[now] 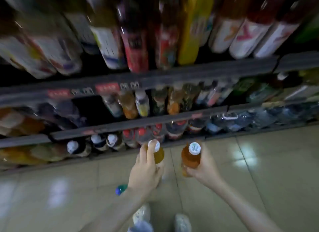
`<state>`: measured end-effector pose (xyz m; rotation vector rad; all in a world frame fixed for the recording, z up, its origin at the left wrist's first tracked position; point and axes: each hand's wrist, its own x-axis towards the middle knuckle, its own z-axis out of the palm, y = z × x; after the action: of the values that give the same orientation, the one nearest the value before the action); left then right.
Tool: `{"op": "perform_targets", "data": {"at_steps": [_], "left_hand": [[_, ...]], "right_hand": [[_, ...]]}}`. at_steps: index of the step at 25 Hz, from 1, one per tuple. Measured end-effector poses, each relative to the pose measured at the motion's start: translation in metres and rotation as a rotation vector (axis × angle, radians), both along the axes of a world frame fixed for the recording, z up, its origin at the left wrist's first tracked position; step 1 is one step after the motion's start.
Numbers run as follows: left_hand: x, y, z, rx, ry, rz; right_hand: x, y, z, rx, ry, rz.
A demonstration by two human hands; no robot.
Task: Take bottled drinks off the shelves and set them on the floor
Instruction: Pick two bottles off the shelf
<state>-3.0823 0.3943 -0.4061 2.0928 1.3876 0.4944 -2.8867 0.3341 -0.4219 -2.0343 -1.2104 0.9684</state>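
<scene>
The left hand (145, 171) is curled round the neck and shoulder of an amber bottle (159, 155), with one finger laid over its white cap. The bottle is upright, held above the floor (259, 171) just below the middle of the view. At 3 o'clock from it, close by but not touching, the right hand (205, 169) wraps an orange-brown bottle (190, 158) from its right side, fingers closed round the body; its white cap faces the camera. Both bottles hang in the air in front of the lowest tier of the shelves (155, 76), which fill the view from 9 o'clock through 12 to 3 o'clock and are packed with blurred bottles. On the lowest tier, at about 10 o'clock from the left hand, stands a row of white-capped bottles (72, 146). On the tiled floor at 7 o'clock from the left hand, partly behind the forearm, lies a blue-and-green object (120, 189), too blurred to name. At 6 o'clock, near the bottom edge, two pale shoes (141, 212) show.
</scene>
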Motion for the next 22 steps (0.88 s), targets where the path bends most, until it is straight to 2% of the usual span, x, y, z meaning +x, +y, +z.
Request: {"op": "perform_targets", "data": {"at_steps": [7,12,17,20,22], "left_hand": [[0.018,-0.048,-0.309,-0.106,0.136,-0.123],[0.023,-0.062,-0.465,-0.162,0.105,-0.152],[0.019,-0.074,-0.567,-0.145,0.022,-0.092],[0.009,-0.088,-0.579,-0.158,-0.045,-0.067],[0.005,-0.096,-0.563,-0.243,-0.017,-0.002]], "right_hand": [[0.001,-0.055,-0.304,-0.215,0.193,-0.054],[-0.004,-0.072,-0.459,-0.205,0.186,-0.14],[-0.014,-0.08,-0.55,-0.087,0.123,-0.148],[-0.017,-0.089,-0.565,-0.05,0.117,-0.148],[-0.017,-0.094,-0.553,-0.062,0.16,-0.155]]}}
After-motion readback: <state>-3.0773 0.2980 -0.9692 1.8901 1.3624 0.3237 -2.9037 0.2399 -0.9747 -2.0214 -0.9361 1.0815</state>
